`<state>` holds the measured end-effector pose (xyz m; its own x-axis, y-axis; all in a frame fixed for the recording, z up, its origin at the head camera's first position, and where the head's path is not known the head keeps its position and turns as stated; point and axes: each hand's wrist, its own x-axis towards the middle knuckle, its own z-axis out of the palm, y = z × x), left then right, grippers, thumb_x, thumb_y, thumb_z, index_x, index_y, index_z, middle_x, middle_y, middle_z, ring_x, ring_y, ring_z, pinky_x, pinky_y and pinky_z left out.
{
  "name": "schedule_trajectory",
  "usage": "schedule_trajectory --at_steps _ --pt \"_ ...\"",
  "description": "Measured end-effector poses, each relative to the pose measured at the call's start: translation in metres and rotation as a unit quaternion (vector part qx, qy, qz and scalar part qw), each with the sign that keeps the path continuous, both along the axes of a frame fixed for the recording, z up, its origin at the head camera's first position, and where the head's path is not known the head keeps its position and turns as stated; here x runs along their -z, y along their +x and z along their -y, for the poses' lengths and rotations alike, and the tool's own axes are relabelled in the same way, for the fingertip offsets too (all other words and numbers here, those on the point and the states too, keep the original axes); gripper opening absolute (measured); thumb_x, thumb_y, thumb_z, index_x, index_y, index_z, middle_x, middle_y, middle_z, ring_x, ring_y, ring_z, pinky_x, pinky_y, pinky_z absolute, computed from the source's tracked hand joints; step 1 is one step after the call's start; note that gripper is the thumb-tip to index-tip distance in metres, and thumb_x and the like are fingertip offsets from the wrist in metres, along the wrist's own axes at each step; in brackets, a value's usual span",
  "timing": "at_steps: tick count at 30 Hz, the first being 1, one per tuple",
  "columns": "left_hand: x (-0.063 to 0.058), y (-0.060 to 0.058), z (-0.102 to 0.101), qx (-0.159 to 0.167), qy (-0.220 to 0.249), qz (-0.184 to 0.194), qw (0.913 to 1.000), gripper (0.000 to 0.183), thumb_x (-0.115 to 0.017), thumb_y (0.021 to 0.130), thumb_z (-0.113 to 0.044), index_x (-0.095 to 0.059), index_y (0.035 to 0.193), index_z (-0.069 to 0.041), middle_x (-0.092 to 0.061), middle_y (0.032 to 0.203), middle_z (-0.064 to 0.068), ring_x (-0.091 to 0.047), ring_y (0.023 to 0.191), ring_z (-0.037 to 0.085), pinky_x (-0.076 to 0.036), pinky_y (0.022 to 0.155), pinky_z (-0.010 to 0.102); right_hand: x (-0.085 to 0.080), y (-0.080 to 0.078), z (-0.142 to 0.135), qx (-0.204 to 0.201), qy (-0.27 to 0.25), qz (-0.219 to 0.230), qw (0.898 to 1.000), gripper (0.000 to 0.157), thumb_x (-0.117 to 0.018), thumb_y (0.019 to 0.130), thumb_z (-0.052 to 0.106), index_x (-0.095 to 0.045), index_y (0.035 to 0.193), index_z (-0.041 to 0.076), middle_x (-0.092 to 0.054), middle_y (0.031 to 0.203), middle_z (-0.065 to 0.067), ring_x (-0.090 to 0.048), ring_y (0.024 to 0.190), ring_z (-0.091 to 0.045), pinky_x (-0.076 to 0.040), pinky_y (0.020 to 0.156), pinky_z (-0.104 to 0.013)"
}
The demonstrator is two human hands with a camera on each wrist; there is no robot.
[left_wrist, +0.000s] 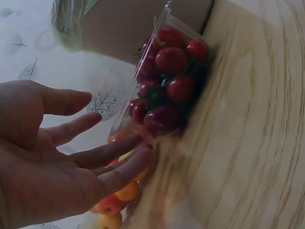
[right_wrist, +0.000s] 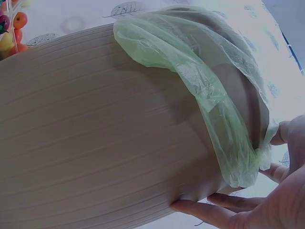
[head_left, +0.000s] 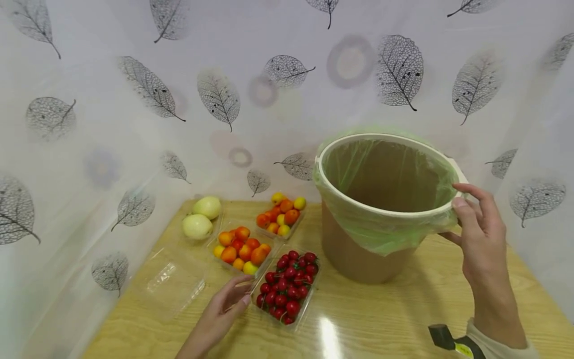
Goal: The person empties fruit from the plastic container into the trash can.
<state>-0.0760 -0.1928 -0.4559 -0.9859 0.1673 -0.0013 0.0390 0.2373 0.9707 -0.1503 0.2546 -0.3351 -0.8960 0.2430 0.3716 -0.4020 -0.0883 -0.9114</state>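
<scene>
My right hand (head_left: pixel 482 232) grips the pale rim of a brown trash bin (head_left: pixel 358 254) at its right side, thumb and fingers at the edge. A thin green bag (head_left: pixel 381 232) lines the bin and hangs over the rim. In the right wrist view, fingertips (right_wrist: pixel 183 205) touch the bin's side below the bag. My left hand (head_left: pixel 224 309) is beside a clear plastic box (head_left: pixel 293 326) of red cherry tomatoes (head_left: pixel 287 286), fingers loosely spread. The left wrist view shows that palm holding nothing, its fingertips overlapping the box's end.
Two clear boxes of small orange and yellow fruit (head_left: pixel 244 249) stand behind the tomatoes. Two pale round melons (head_left: pixel 197 227) lie at the back left. A transparent tray (head_left: pixel 172 284) is at the left of the wooden table (head_left: pixel 372 319). A leaf-print curtain (head_left: pixel 287 109) borders the table.
</scene>
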Motion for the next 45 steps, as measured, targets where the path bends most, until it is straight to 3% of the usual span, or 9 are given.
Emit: schedule_trajectory --at_steps 5,13,18,22,30,34,39,41,45 --pt "0.008 -0.010 -0.010 0.034 0.020 0.015 0.9991 0.040 -0.048 0.100 -0.017 -0.043 0.139 -0.010 -0.045 0.140 0.018 -0.043 0.127 0.035 -0.043 0.096 0.026 -0.001 -0.002 0.001 -0.003 -0.002 -0.005 1.000 0.038 -0.051 0.098 0.014 -0.048 0.135 0.007 -0.055 0.114 -0.012 -0.060 0.087 -0.014 -0.056 0.059 -0.025" --pt "0.020 -0.016 -0.014 0.080 0.040 0.043 0.9951 0.045 -0.039 0.101 -0.006 -0.035 0.145 -0.010 -0.035 0.149 0.008 -0.031 0.136 0.029 -0.028 0.109 0.042 -0.001 -0.001 0.002 -0.003 0.003 -0.004 1.000 0.038 -0.051 0.098 0.014 -0.047 0.135 0.007 -0.055 0.114 -0.012 -0.060 0.088 -0.015 -0.056 0.059 -0.025" --pt "0.018 -0.013 -0.015 0.089 0.039 0.056 0.9937 0.048 -0.044 0.099 -0.007 -0.035 0.146 -0.014 -0.033 0.151 0.005 -0.027 0.138 0.029 -0.025 0.110 0.048 -0.001 -0.002 0.003 -0.006 0.003 -0.007 1.000 0.038 -0.051 0.098 0.014 -0.047 0.135 0.007 -0.054 0.114 -0.013 -0.060 0.087 -0.015 -0.056 0.060 -0.025" --pt "0.012 -0.011 -0.018 0.090 0.069 0.067 0.9913 0.048 -0.046 0.099 -0.011 -0.036 0.146 -0.015 -0.030 0.152 0.002 -0.019 0.141 0.028 -0.023 0.110 0.049 -0.002 -0.003 0.004 -0.009 0.005 -0.009 1.000 0.038 -0.051 0.098 0.015 -0.047 0.135 0.007 -0.054 0.115 -0.013 -0.060 0.088 -0.015 -0.056 0.060 -0.025" --pt "0.004 -0.011 -0.022 0.083 0.158 0.149 0.9726 0.052 -0.048 0.100 -0.029 -0.034 0.147 -0.014 -0.015 0.156 0.011 -0.024 0.137 0.039 -0.047 0.094 0.043 -0.001 -0.001 0.000 0.001 0.001 -0.005 1.000 0.037 -0.051 0.098 0.015 -0.048 0.135 0.007 -0.056 0.114 -0.012 -0.060 0.085 -0.014 -0.056 0.059 -0.025" --pt "0.005 -0.011 -0.022 0.099 0.173 0.163 0.9662 0.050 -0.040 0.102 -0.032 -0.031 0.149 -0.016 -0.013 0.157 0.011 -0.020 0.138 0.039 -0.044 0.096 0.041 -0.001 0.000 -0.001 0.001 0.002 -0.005 1.000 0.037 -0.050 0.098 0.014 -0.048 0.134 0.007 -0.056 0.113 -0.011 -0.060 0.085 -0.014 -0.056 0.059 -0.025" --pt "0.009 -0.008 -0.021 0.161 0.202 0.169 0.9511 0.054 -0.040 0.102 -0.017 -0.020 0.152 -0.025 -0.005 0.157 0.015 -0.010 0.140 0.040 -0.030 0.107 0.051 0.000 0.001 0.000 -0.002 0.005 -0.004 1.000 0.037 -0.050 0.098 0.015 -0.047 0.135 0.007 -0.055 0.113 -0.012 -0.060 0.084 -0.014 -0.056 0.059 -0.025" --pt "0.009 -0.006 -0.021 0.181 0.204 0.176 0.9458 0.059 -0.042 0.100 -0.013 -0.019 0.152 -0.030 -0.005 0.157 0.015 -0.014 0.140 0.039 -0.027 0.108 0.054 0.001 0.001 0.001 -0.001 0.008 -0.003 1.000 0.038 -0.050 0.098 0.015 -0.047 0.135 0.008 -0.055 0.114 -0.012 -0.060 0.085 -0.014 -0.056 0.059 -0.024" --pt "0.008 -0.002 -0.021 0.183 0.198 0.193 0.9435 0.066 -0.048 0.095 -0.007 -0.023 0.150 -0.033 -0.012 0.155 0.017 -0.028 0.135 0.037 -0.035 0.103 0.048 0.001 0.001 0.001 0.002 0.008 0.000 1.000 0.038 -0.050 0.098 0.015 -0.047 0.135 0.008 -0.054 0.116 -0.012 -0.060 0.087 -0.014 -0.056 0.060 -0.024"
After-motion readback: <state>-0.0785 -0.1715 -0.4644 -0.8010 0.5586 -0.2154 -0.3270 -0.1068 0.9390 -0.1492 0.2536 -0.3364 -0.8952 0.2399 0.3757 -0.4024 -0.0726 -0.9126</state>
